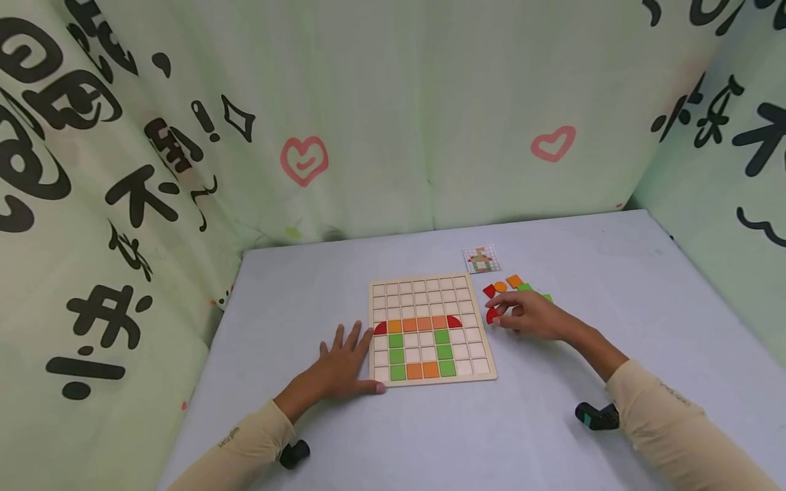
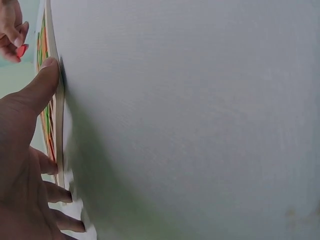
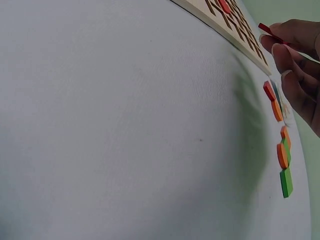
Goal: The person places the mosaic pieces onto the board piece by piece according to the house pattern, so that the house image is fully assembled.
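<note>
A wooden grid board (image 1: pixel 424 293) lies on the table, with red, orange and green pieces set in its middle and lower rows. Spread along the board's left edge is my left hand (image 1: pixel 340 368), its thumb at the lower corner; in the left wrist view the thumb (image 2: pixel 47 75) touches the rim. My right hand (image 1: pixel 534 315) is just beyond the board's right edge, above the table. Between thumb and fingers it pinches a red piece with a rounded edge (image 1: pixel 492 315), seen edge-on as a thin red piece (image 3: pixel 270 33) in the right wrist view.
Loose pieces lie right of the board, partly behind my right hand: a red piece (image 1: pixel 489 291), an orange disc (image 1: pixel 500 287), an orange square (image 1: pixel 514 281) and green pieces (image 1: pixel 524 287). A small picture card (image 1: pixel 482 259) lies behind the board. Curtains surround the white-covered table (image 1: pixel 295 293).
</note>
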